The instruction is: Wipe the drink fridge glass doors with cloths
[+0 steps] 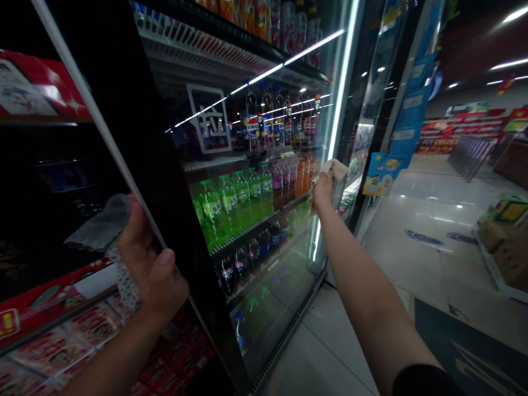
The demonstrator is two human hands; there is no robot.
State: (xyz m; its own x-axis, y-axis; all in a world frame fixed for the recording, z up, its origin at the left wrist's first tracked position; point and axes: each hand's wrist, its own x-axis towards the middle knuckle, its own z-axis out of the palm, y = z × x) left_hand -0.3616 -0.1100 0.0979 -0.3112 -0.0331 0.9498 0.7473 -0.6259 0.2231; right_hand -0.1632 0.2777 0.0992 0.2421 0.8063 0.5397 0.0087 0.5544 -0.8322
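My right hand is closed on a beige cloth and presses it against the glass door of a drinks fridge, near its lit far edge. On the left, my left hand is wrapped round the door's pale near edge, thumb on the dark frame. A crumpled, translucent grey piece, seemingly plastic, hangs by its fingers, with a spotted cloth below. Behind the glass stand green soda bottles, orange bottles and dark cola bottles.
Left of the door edge, shelves hold red packages. A blue hanging display with a small blue card is beyond the fridge. Cartons stand on the tiled floor at right, near a dark mat.
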